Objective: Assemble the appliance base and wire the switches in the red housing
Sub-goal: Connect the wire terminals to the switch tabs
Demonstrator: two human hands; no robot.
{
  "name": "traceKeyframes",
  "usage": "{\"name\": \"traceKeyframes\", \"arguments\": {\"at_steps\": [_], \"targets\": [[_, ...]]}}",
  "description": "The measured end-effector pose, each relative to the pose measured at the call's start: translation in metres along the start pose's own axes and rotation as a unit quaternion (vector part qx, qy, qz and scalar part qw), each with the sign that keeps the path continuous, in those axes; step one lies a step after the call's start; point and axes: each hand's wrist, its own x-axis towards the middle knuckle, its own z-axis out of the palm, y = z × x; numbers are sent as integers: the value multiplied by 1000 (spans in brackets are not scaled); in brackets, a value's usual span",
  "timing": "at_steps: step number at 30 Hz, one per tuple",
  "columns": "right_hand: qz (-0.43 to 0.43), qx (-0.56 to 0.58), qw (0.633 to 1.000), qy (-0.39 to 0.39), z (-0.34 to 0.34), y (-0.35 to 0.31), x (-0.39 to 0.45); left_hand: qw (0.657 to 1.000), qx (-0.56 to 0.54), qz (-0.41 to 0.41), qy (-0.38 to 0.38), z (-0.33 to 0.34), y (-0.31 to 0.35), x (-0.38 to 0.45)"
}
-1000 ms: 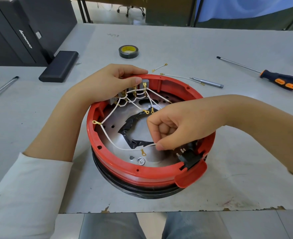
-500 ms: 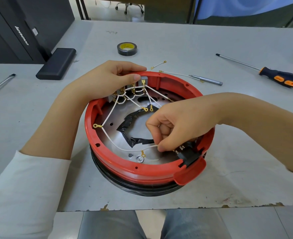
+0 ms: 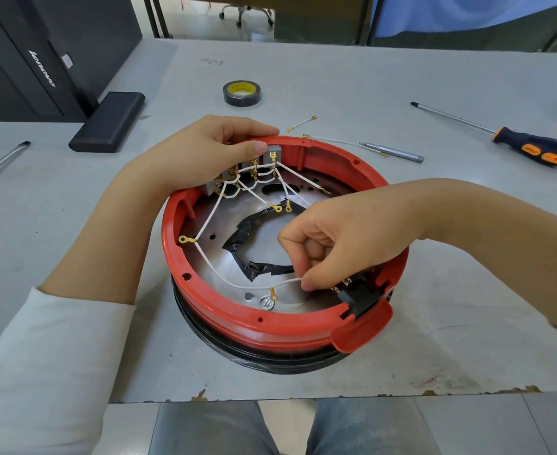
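The round red housing [image 3: 270, 326] sits upside down on a black base ring at the table's front middle. Grey switches [image 3: 272, 156] with brass terminals line its far inner wall, with white wires fanning from them. My left hand [image 3: 204, 152] grips the far rim over the switches, thumb pressing near them. My right hand [image 3: 342, 238] reaches inside and pinches a white wire [image 3: 237, 282] close to the black power socket [image 3: 359, 295] at the near right wall. A metal plate [image 3: 218, 264] with crumpled black tape [image 3: 247, 238] forms the floor.
A roll of black tape [image 3: 241, 92] lies behind the housing. Two loose white wires [image 3: 301, 123], a small grey tool [image 3: 392, 152] and an orange-black screwdriver [image 3: 529, 148] lie to the right rear. A black box [image 3: 108, 126] and a metal rod [image 3: 1, 162] are at the left.
My right hand has shifted slightly down toward the socket with the wire. My left hand stays on the rim.
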Motion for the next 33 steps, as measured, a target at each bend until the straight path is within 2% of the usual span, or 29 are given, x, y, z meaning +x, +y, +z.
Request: {"name": "traceKeyframes", "arguments": {"at_steps": [19,29,33], "targets": [[-5,10,1000,-16,-1,0,-2,1000,-9,-7,2,0,0,0],[76,10,994,-75,-14,-10,-6,1000,-10,-8,6,0,1,0],[83,-7,994,-73,-18,-10,-8,1000,-7,-7,5,-1,1,-1]]}}
